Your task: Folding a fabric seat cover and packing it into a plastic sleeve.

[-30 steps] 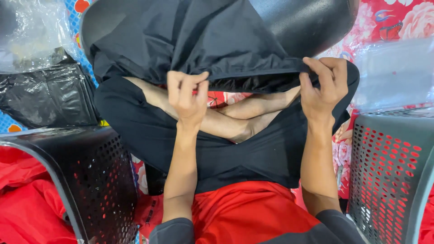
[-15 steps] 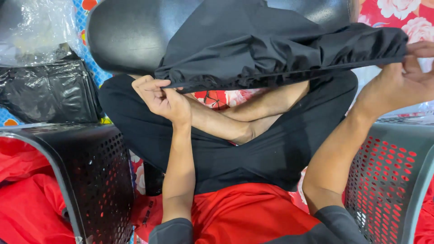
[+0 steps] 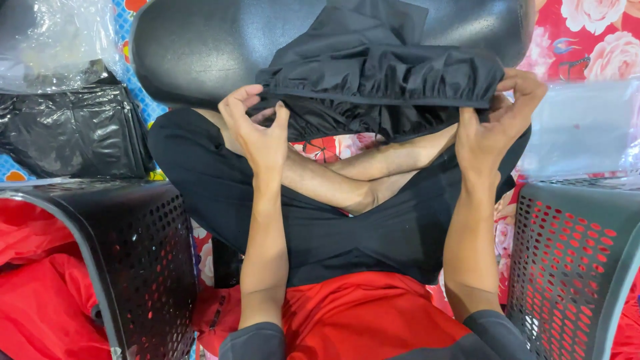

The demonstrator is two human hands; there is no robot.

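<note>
Close to the camera, red cloth (image 3: 373, 320) lies on the lap, under both arms. On the outer side of the left hand (image 3: 257, 133) stands a black basket with holes (image 3: 133, 253), with more red cloth (image 3: 40, 293) in it. On the outer side of the right hand (image 3: 493, 127) stands a grey basket with holes (image 3: 573, 253).

Between the two hands hangs a black cloth (image 3: 380, 87) with a bunched, stretchy edge. The left hand is curled shut on the left end of that edge, thumb up and fingers tucked into the folds. The right hand pinches the right end, thumb and fingers pressed together on it. Both hands hold the cloth up over the crossed legs in black trousers (image 3: 333, 227).

Past the hands, the cloth drapes onto a round black seat (image 3: 200, 47). Farther left of the left hand sit shiny black bags (image 3: 73, 133) and clear plastic (image 3: 53, 40).
</note>
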